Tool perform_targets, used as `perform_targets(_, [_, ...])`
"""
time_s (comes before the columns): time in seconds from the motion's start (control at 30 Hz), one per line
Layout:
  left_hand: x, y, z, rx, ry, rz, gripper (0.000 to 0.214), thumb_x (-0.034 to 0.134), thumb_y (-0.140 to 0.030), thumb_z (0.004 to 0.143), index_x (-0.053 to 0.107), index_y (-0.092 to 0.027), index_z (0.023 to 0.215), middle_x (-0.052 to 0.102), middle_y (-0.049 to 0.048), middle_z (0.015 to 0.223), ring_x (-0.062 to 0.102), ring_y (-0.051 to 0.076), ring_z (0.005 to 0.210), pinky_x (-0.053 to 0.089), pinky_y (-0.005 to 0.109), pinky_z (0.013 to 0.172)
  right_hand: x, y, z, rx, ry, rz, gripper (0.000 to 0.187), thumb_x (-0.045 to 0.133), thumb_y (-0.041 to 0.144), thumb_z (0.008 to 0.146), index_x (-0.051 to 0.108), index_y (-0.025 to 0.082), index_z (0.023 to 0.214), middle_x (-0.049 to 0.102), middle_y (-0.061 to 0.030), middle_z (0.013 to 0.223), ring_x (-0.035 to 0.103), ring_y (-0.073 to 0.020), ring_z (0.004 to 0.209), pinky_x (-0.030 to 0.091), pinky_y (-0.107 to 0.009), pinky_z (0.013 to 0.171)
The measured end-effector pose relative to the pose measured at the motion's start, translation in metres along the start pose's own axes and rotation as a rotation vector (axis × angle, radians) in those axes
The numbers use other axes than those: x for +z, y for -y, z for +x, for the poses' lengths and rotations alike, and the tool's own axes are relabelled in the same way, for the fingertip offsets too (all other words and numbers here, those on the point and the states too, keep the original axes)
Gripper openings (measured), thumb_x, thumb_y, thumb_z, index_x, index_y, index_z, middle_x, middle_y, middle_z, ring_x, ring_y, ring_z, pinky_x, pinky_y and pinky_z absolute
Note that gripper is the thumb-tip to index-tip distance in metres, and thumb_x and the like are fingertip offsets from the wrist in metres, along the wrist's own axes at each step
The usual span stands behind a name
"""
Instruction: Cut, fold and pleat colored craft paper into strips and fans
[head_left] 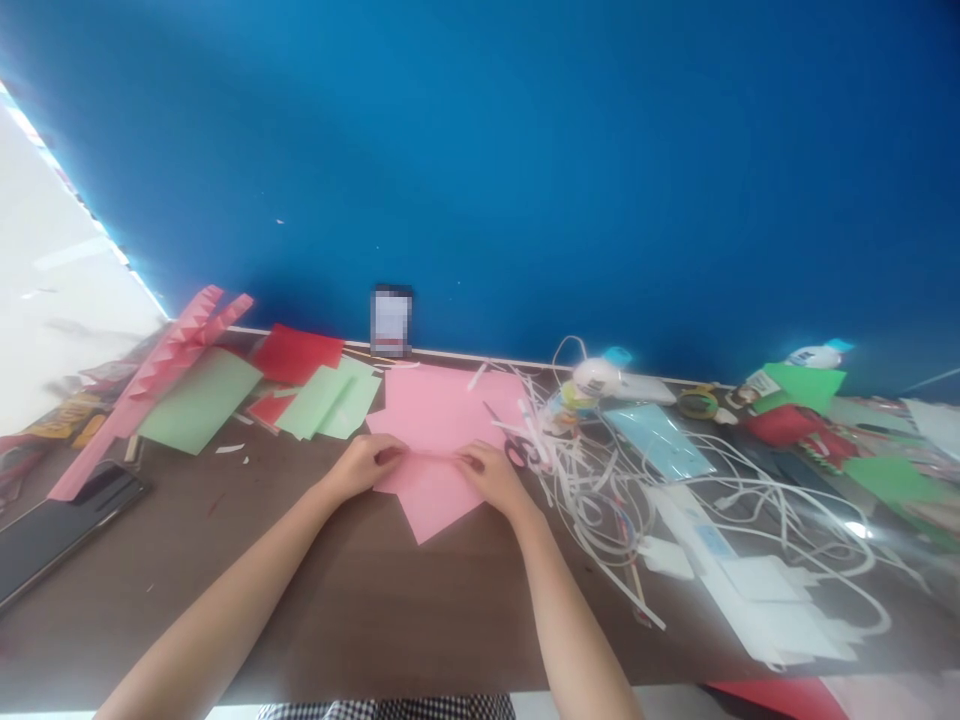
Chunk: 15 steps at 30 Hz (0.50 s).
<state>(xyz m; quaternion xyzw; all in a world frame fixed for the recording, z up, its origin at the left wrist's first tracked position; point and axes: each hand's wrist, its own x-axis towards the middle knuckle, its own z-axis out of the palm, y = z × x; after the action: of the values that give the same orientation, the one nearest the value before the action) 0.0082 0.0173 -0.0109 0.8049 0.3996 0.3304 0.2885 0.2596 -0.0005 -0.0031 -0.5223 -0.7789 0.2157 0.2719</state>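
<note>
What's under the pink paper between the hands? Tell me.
Brown desk shows along the near edges of the pink paper. Whatever lies directly beneath it is covered, so cannot be seen.

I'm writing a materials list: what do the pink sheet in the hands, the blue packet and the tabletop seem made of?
Pink sheet: probably matte paper, by its crisp corner and lack of shine. Blue packet: likely glossy plastic film, since it shows bright glints. Tabletop: wood or laminate, by its smooth satin brown; I cannot tell which.
</note>
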Motion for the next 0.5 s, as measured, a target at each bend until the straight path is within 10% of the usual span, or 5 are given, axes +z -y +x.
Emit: perform_targets(0.5, [0.000,0.011,0.003,-0.048,-0.081,0.116,0.031,0.043,-0.002,0.065,0.064,-0.019,0.081,0.066,0.0003,0.080,0.057,0.014,0.074,0.046,0.026,0.068,0.006,0.017,-0.003,-0.279,0.042,-0.420,0.018,0.045,0.011,0.082,0.062,0.018,0.083,0.054,-0.0039,0.073,0.049,-0.0162,0.072,0.037,-0.027,0.065])
